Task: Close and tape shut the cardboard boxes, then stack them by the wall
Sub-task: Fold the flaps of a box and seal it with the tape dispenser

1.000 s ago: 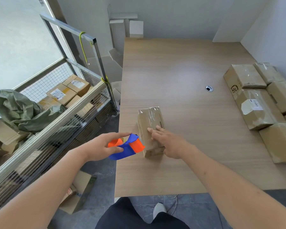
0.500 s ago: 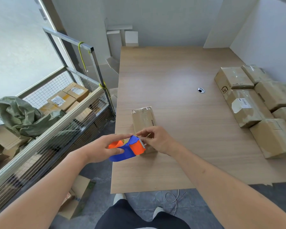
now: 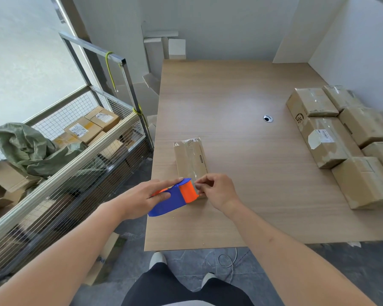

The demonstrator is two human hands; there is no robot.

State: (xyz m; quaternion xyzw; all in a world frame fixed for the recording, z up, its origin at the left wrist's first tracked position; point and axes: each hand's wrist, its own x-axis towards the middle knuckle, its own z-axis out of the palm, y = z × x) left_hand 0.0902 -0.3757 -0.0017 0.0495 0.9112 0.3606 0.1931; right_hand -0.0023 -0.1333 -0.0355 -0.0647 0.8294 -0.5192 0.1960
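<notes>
Two hands on one job: left hand [image 3: 145,196] grips the dispenser [image 3: 175,198] (blue body, orange roll) from the side, thumb along the top, holding it level at the near end of the box [image 3: 190,161]; right hand [image 3: 217,192] has its fingertips [image 3: 198,186] pinched at the roll's front edge, apparently on the loose tape end, though the clear film is too faint to confirm. Reads as starting a new strip: one hand steadies the tool so the other can peel the end free. Box lies on the table [image 3: 241,173] near the front-left corner, long axis pointing away from the person, flaps down, glossy tape already showing along its top seam. Dispenser sits at the box's near end, which makes sense if the next strip anchors there and runs away along the seam or wraps the end. Neither hand is pressing the box down, so it could slide once tape tension comes on; it looks light. Finished boxes [image 3: 341,138] sit in a cluster at the table's right side, against the wall [image 3: 363,51], taped, well apart from the current one, so the stack spot is clear to reach. More cartons [image 3: 86,129] wait in the wire cage [image 3: 75,162] on the left, beside a green sack [image 3: 27,146]. Judgement: sealing this box is partway, stacking not yet.
</notes>
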